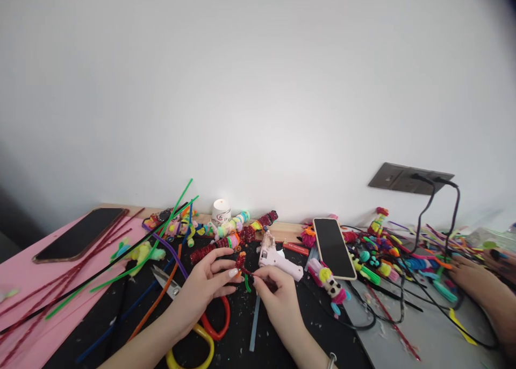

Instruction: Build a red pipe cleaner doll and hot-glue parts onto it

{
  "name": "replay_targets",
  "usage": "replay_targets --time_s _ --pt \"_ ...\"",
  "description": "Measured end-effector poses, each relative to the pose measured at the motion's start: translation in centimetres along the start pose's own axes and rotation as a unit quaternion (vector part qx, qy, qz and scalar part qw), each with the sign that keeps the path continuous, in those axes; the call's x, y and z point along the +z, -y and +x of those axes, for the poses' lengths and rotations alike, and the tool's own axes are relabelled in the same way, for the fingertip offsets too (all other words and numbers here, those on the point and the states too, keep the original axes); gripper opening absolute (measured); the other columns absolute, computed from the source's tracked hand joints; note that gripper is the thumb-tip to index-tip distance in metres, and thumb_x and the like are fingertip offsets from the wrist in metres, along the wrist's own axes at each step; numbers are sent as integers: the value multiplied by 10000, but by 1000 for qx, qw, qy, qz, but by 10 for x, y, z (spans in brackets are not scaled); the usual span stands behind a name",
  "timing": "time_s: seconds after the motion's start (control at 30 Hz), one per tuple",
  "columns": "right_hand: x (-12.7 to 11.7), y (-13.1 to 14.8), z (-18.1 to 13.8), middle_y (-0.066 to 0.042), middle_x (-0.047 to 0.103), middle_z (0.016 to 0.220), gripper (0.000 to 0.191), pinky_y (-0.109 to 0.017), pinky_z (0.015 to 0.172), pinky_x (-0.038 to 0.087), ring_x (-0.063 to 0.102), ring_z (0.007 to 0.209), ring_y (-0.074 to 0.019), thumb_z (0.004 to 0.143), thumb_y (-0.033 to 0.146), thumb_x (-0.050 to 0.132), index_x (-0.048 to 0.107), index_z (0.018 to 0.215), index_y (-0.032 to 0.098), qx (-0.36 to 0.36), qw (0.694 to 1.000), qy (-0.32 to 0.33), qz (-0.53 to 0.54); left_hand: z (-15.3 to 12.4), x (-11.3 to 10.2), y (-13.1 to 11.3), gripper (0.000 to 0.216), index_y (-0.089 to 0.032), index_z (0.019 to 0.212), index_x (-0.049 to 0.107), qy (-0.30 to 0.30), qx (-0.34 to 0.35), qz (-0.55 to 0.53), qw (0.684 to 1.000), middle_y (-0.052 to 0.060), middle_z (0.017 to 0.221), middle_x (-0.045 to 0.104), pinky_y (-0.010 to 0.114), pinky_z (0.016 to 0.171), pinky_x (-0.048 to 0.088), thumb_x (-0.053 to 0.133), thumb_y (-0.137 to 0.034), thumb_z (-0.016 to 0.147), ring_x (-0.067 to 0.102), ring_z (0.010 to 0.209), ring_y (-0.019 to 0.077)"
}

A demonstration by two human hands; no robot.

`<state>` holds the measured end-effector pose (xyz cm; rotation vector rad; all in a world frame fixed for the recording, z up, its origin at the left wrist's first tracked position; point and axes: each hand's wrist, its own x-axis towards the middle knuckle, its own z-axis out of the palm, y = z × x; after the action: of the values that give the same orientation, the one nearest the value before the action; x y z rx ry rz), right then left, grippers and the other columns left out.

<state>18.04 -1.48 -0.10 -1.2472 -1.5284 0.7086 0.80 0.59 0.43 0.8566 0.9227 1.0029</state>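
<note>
My left hand (207, 277) holds a small red and orange pipe-cleaner piece (241, 261) between thumb and fingers. My right hand (280, 296) pinches the dark red end of the same piece. A bit of green pipe cleaner (247, 283) shows just below it. Just behind my right hand lies a pale pink glue gun (280, 261). Under my left hand are scissors (215, 334) with red and yellow handles, their blades pointing up-left. A translucent glue stick (255, 326) lies between my wrists on the black mat (229, 353).
A dark phone (80, 234) rests on pink sheet (24, 256) at left, beside long pipe cleaners (64, 277). A paper cup (221, 210) stands by the wall. A white-framed phone (334, 248), cords (419, 229) and another person's hand (475, 280) are at right.
</note>
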Motion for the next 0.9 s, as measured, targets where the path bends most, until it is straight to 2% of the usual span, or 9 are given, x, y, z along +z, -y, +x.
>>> replay_targets --time_s 0.17,0.27,0.4,0.5,0.6,0.73,0.9 --pt "-1 0 1 -21 624 585 176 -242 494 411 528 530 -142 793 233 571 669 665 162 -3 1000 -25 -18 2 -2 5 447 -214 1119 484 13 62 85 994 44 1021 635 294 689 552 708 -295 741 707 804 199" --pt "-1 0 1 -26 624 584 187 -242 490 412 527 528 -143 797 244 571 665 658 161 -2 999 -27 -18 1 -3 5 425 -208 1132 471 13 77 126 989 83 1108 629 316 714 551 666 -326 774 706 804 201" --pt "-1 -1 2 -23 612 575 190 -240 491 402 516 522 -140 792 256 568 651 656 153 15 999 -30 -11 0 -5 3 362 -202 1159 446 -2 95 139 986 118 1180 621 359 769 547 524 -401 867 701 828 202" --pt "-1 -3 2 -22 602 574 197 -239 498 392 506 527 -139 789 268 567 641 651 148 30 999 -31 -6 2 -8 4 363 -198 1145 453 -28 110 144 983 113 1155 637 356 755 550 517 -419 864 694 826 199" --pt "-1 -3 3 -22 595 576 200 -239 503 383 499 532 -139 785 273 565 638 650 144 38 999 -28 0 6 -10 5 373 -192 1114 468 -48 129 142 980 90 1070 667 342 748 546 580 -393 821 682 842 200" --pt "-1 -3 3 -21 593 578 196 -240 507 375 499 537 -141 781 274 568 640 651 146 42 999 -24 5 10 -11 4 425 -186 1057 485 -69 155 144 975 17 840 692 308 792 518 704 -294 709 663 839 182" --pt "-2 -3 2 -21 598 594 187 -241 529 381 509 561 -144 786 265 569 639 656 150 39 999 -17 5 11 -12 4 412 -182 1037 506 -89 166 180 965 -75 592 592 265 664 492 707 -274 690 607 621 144"
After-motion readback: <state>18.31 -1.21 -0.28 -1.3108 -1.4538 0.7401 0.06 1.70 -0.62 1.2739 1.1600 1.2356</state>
